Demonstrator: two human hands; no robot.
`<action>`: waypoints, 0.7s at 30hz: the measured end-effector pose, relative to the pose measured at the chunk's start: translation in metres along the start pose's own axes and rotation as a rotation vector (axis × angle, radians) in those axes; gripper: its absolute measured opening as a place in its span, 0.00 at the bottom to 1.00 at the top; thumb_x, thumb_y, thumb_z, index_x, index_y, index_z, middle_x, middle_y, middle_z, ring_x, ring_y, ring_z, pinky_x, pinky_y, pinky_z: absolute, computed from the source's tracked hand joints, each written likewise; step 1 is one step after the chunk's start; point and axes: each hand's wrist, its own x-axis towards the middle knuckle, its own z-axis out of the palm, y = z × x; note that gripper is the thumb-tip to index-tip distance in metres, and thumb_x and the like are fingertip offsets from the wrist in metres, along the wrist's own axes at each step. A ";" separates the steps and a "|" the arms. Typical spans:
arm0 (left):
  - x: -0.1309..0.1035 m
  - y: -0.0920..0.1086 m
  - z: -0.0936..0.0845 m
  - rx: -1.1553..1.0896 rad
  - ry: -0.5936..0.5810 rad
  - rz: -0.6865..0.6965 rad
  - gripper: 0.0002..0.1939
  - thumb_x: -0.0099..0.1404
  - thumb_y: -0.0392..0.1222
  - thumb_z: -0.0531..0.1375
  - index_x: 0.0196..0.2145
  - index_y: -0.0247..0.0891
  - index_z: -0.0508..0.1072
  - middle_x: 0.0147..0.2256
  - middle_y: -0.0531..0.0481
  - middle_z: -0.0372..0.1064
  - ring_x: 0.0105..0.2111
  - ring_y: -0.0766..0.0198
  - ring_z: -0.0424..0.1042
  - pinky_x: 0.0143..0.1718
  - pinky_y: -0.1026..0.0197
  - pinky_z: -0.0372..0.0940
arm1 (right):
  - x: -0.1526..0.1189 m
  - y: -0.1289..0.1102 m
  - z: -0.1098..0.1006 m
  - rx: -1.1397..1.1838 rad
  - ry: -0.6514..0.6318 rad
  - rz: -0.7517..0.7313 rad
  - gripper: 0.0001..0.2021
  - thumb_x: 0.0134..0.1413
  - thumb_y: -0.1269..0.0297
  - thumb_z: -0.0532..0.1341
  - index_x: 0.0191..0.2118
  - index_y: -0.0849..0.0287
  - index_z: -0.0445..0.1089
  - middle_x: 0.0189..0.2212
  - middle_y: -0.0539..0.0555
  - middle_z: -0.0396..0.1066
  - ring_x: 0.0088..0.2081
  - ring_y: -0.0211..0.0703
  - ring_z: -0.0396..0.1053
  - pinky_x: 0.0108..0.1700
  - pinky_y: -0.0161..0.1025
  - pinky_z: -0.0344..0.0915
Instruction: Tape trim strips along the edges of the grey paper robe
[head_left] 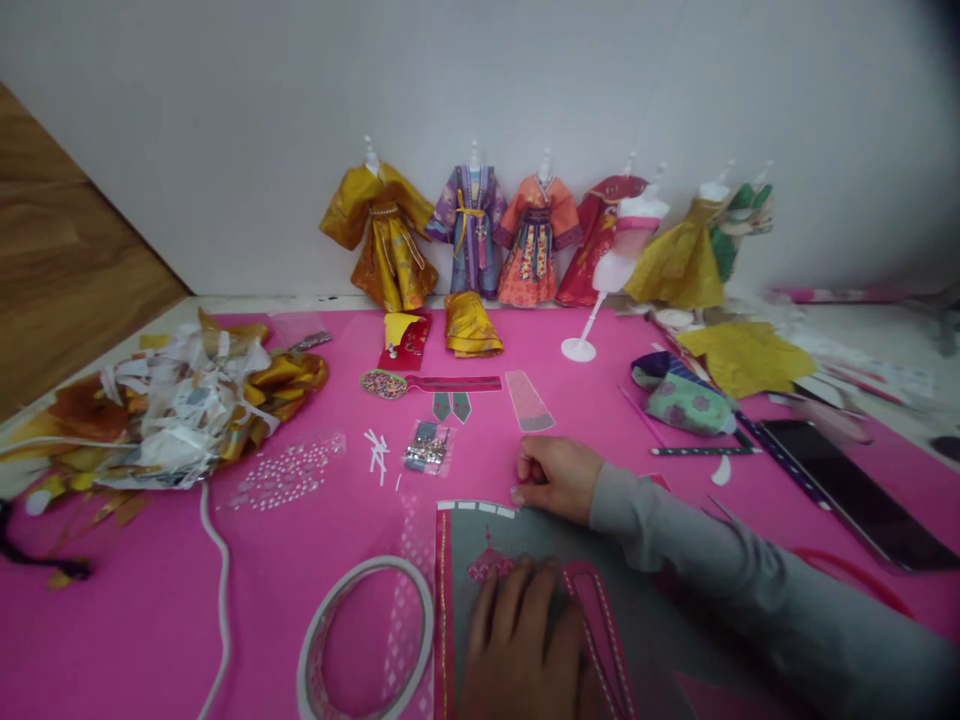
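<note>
Pink desk, person seated, both hands on a grey patterned paper sheet with red-and-gold edge trim, lying flat at the near edge. Left hand is spread flat on the sheet, fingers extended and released, pinning it down, not gripping. Right hand, grey sleeve, sits at the sheet's top edge, fingers curled in, fingertips pinching or pressing the white tabbed strip there; can't tell if anything small is held inside the curl.

Around it: double-sided tape roll just left of the sheet, white cord further left, sheet of stick-on gems, small white paper bits, little foil packet. Heap of paper scraps far left. Row of paper doll dresses on stands against the wall, one bare white mannequin stand. Green floral paper piece, yellow paper and phone on the right.

Judgement: the work looks like creasing or peeling along the tabbed top edge. To do it well, keep the left palm flat and heavy so the sheet doesn't skate on the desk, work the right fingertips tab by tab along the edge instead of dragging, and keep the sleeve off the trim. Risk: tearing a tab or a skewed fold.
</note>
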 end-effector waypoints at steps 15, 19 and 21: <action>-0.018 -0.008 0.019 -0.035 0.045 0.004 0.14 0.67 0.53 0.52 0.37 0.47 0.75 0.43 0.52 0.78 0.44 0.55 0.73 0.48 0.50 0.60 | 0.004 -0.001 -0.003 -0.008 -0.049 0.000 0.11 0.61 0.59 0.61 0.40 0.62 0.70 0.36 0.52 0.73 0.36 0.41 0.72 0.39 0.43 0.70; -0.016 -0.012 0.018 0.001 0.034 0.037 0.13 0.65 0.54 0.55 0.39 0.48 0.75 0.44 0.53 0.78 0.44 0.55 0.74 0.47 0.50 0.61 | 0.003 0.003 -0.002 -0.006 -0.076 -0.037 0.11 0.61 0.58 0.62 0.41 0.62 0.70 0.37 0.52 0.73 0.36 0.41 0.72 0.39 0.43 0.71; -0.011 -0.015 0.011 0.041 -0.059 0.100 0.15 0.62 0.54 0.58 0.43 0.47 0.74 0.45 0.55 0.78 0.44 0.56 0.75 0.45 0.52 0.63 | 0.004 0.005 0.001 -0.007 -0.065 -0.043 0.11 0.61 0.58 0.61 0.41 0.62 0.70 0.38 0.52 0.72 0.36 0.41 0.72 0.39 0.43 0.71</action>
